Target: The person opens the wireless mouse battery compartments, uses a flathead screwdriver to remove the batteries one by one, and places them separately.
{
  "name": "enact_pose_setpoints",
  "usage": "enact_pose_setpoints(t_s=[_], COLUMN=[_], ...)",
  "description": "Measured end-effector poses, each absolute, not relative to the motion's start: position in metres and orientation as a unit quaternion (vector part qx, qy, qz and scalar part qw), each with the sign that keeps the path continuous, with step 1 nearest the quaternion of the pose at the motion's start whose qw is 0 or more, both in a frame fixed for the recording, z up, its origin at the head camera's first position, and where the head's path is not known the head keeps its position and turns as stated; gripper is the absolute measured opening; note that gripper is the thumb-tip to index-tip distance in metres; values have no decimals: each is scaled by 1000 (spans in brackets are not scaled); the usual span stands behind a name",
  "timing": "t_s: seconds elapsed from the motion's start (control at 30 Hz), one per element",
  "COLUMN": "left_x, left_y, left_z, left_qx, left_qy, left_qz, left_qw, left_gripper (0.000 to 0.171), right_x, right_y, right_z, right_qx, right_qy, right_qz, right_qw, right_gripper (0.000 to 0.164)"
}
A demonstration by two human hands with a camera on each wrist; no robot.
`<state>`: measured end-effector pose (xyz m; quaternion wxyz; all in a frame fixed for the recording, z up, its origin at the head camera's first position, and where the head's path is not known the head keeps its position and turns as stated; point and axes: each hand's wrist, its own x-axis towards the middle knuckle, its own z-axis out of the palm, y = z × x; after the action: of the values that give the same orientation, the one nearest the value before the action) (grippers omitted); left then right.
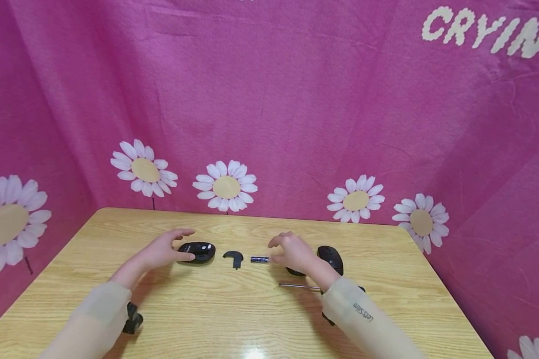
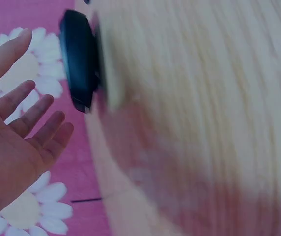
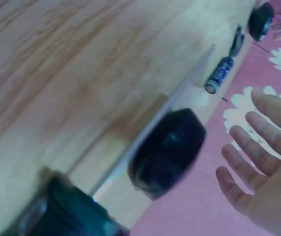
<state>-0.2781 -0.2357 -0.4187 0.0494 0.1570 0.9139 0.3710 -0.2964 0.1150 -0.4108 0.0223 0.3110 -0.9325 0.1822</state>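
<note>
My left hand reaches over the left side of an overturned black mouse whose underside faces up. Its fingers are extended and loosely spread, and the thumb overlaps the mouse in the head view. Over on the right, my right hand hovers just beside a blue battery, fingers slightly bent and holding nothing. Between the mouse and the battery lies a black hooked cover. A dark rounded object sits partly hidden under the right hand in the head view.
Another black mouse lies beyond the right wrist. A screwdriver's thin metal shaft runs below the right hand, its handle end behind the sleeve. The wooden table meets a pink daisy-printed curtain at the back.
</note>
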Motion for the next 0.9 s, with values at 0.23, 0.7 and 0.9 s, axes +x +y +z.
enact_pose_setpoints(t_s=[0.23, 0.7, 0.9], left_x=[-267, -239, -230], left_y=[-220, -172, -147], left_z=[-403, -377, -373], left_qx=[176, 169, 143], left_qy=[920, 903, 886], left_qz=[351, 390, 439], left_qw=[-1, -69, -55], left_gripper=[68, 67, 70], right_x=[-286, -271, -268], right_y=[125, 154, 171], right_z=[-394, -369, -367], right_qx=[302, 250, 244], right_qy=[-934, -932, -918], right_qz=[191, 258, 299], right_qw=[24, 53, 85], right_gripper=[33, 35, 37])
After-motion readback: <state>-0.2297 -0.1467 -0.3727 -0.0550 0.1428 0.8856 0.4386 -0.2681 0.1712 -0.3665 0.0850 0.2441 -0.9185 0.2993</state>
